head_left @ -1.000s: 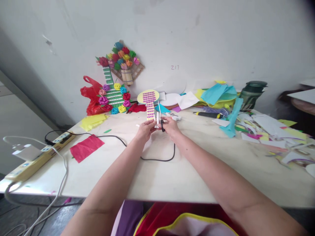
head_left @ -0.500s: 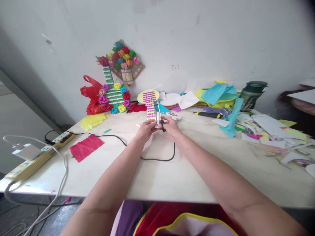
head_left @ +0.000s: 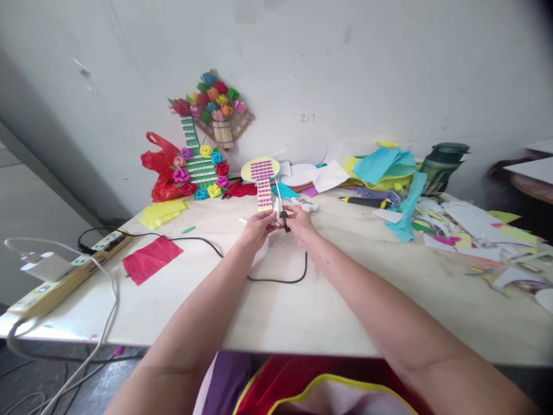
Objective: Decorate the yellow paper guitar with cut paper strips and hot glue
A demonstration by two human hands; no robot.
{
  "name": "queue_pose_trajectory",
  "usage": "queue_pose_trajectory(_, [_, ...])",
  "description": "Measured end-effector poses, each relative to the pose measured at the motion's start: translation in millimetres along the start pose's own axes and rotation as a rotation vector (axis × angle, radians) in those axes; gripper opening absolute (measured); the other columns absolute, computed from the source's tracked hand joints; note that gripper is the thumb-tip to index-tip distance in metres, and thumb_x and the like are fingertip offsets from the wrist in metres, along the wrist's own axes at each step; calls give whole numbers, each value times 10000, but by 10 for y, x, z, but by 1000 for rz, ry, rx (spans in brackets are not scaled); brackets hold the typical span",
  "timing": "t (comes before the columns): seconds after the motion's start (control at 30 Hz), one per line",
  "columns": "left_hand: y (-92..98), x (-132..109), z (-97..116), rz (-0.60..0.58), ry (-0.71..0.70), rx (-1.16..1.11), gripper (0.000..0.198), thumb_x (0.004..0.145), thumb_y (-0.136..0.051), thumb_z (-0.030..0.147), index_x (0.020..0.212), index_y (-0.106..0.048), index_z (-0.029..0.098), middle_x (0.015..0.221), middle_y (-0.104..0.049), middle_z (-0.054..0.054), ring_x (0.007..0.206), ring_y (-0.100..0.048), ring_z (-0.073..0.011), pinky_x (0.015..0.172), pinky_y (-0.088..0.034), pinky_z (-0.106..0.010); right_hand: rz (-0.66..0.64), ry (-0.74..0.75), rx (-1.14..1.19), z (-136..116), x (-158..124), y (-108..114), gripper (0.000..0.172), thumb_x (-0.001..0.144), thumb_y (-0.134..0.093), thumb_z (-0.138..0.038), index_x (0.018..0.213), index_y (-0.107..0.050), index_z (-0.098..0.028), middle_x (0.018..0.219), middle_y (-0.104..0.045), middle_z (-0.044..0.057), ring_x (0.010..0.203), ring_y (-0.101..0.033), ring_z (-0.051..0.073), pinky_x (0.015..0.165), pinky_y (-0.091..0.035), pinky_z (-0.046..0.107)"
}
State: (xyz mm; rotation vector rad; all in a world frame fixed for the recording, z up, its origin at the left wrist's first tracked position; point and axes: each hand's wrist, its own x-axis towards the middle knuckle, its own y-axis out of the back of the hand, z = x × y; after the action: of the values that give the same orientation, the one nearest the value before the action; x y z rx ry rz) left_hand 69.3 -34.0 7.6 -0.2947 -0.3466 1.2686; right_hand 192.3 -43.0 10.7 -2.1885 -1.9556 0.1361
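Note:
My right hand (head_left: 299, 222) is closed round the black handles of a pair of scissors (head_left: 284, 219), whose thin blades point up and away. Close beside it, my left hand (head_left: 260, 226) pinches a small white piece (head_left: 277, 208), perhaps rolled paper or a stick; its kind is too small to make out. Fingertips of both hands nearly meet around this piece. Just beyond them stands a yellow paper guitar shape (head_left: 260, 170) with purple and white woven strips, its narrow part pointing toward my left hand.
A power strip (head_left: 69, 276) with cables lies at left, near a red paper sheet (head_left: 152, 259). A green guitar craft with paper flowers (head_left: 201, 172) leans at the wall. Right: a glue gun (head_left: 306, 203), a cutter (head_left: 365, 202), paper scraps (head_left: 470, 230), a green bottle (head_left: 443, 167). A black cord (head_left: 280, 281) crosses the table.
Almost nothing differs. Both hands hold the same place, with the scissors and the white piece shifted only very slightly.

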Motion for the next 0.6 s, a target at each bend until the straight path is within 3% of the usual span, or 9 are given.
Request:
queue_pose_trajectory(0.3, [-61,-4,-26,66,-34,-14,188,636,-703,204,786,-644,107,620,-633,-23,549,-580,-108,635,-499,-276,0,-10,24,-24,-22,-8,456,529,-673,-78,970,-584,-150,563,-592,-67,474,-570,99,534,-499,239])
queue_pose_trajectory(0.6, [-72,-24,-11,41,-45,-8,256,603,-733,243,796,-656,93,596,-633,-27,539,-579,-104,609,-500,-254,-3,-18,7,-58,-42,-16,433,548,-677,-90,969,-597,-152,596,-619,-41,508,-595,115,555,-519,256])
